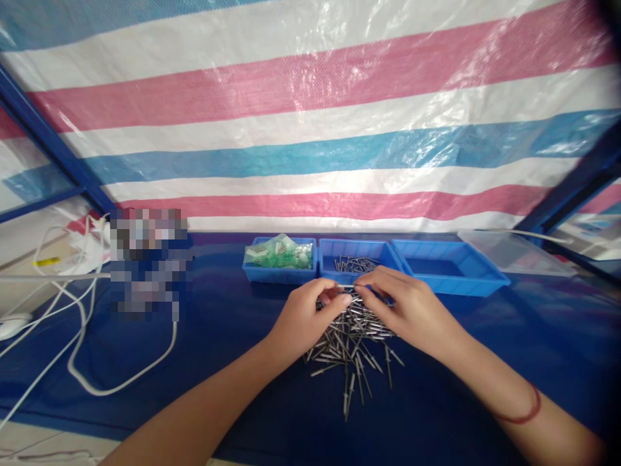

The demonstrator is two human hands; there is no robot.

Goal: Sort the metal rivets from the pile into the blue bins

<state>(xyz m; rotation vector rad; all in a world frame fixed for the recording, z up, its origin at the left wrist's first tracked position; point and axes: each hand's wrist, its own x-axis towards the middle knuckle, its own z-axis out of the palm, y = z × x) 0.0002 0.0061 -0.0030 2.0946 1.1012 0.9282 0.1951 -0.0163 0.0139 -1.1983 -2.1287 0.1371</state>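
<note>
Between my two hands a thin metal pop rivet (346, 286) lies level, above a loose heap of pop rivets (354, 333) on the blue table. My left hand (310, 314) pinches its left end, while my right hand (405, 304) pinches the right end with thumb and forefinger. Just behind my hands stands a blue bin (330, 245) with several rivets (353, 264) in it. Part of the heap is hidden under my hands.
To the left, a blue bin (272, 274) holds green-and-clear plastic bags (281, 252). Another blue bin (456, 283) stands to the right, beside a clear plastic sheet (517, 252). White cables (104, 391) run over the table's left side. Striped sheeting (310, 149) hangs behind.
</note>
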